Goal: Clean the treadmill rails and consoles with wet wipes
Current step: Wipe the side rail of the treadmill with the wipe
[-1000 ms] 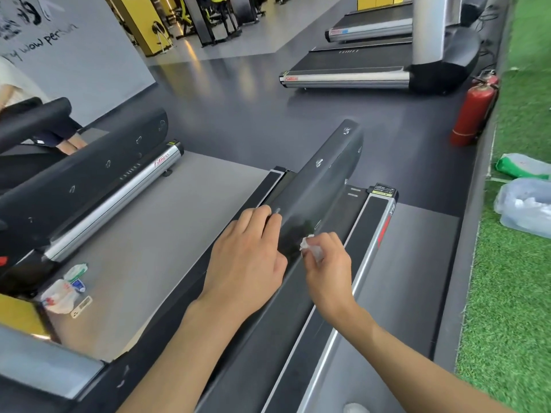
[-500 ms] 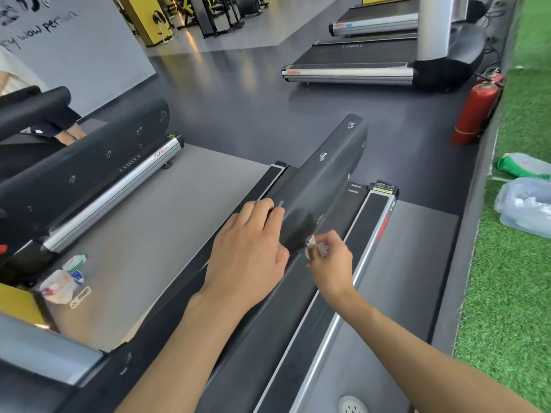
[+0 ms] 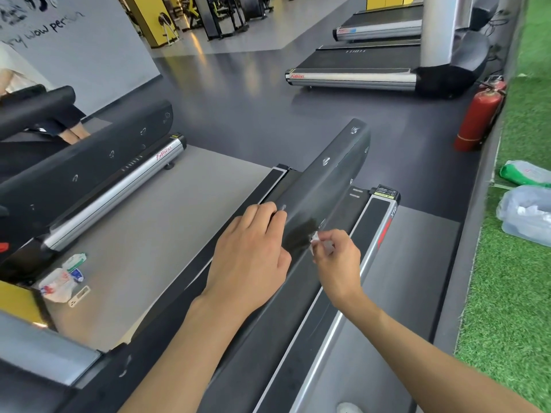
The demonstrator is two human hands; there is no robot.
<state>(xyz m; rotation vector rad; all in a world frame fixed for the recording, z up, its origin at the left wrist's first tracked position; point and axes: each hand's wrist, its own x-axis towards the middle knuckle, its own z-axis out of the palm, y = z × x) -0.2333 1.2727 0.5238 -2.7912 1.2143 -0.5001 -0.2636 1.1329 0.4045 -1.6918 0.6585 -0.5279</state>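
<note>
A long black treadmill handrail [image 3: 331, 171] runs away from me through the middle of the view. My left hand [image 3: 250, 257] lies over its top, fingers bent over the left edge. My right hand [image 3: 337, 260] pinches a small crumpled white wet wipe [image 3: 317, 242] against the rail's right side, beside a darker wet patch [image 3: 298, 234]. A second black handrail [image 3: 89, 162] runs along the left. A wet wipe pack [image 3: 74, 262] lies on the grey treadmill belt [image 3: 155, 234] at the left.
A crumpled white bag [image 3: 56, 284] lies by the wipe pack. A red fire extinguisher [image 3: 477, 120] stands by green turf [image 3: 512, 293] at the right, with plastic bags [image 3: 527, 213] on it. More treadmills [image 3: 357, 73] stand further back. A person's legs [image 3: 71, 132] show at far left.
My right hand has slid the wipe a little further along the rail's right side. My left hand stays on top of the rail. The camera has tilted slightly.
</note>
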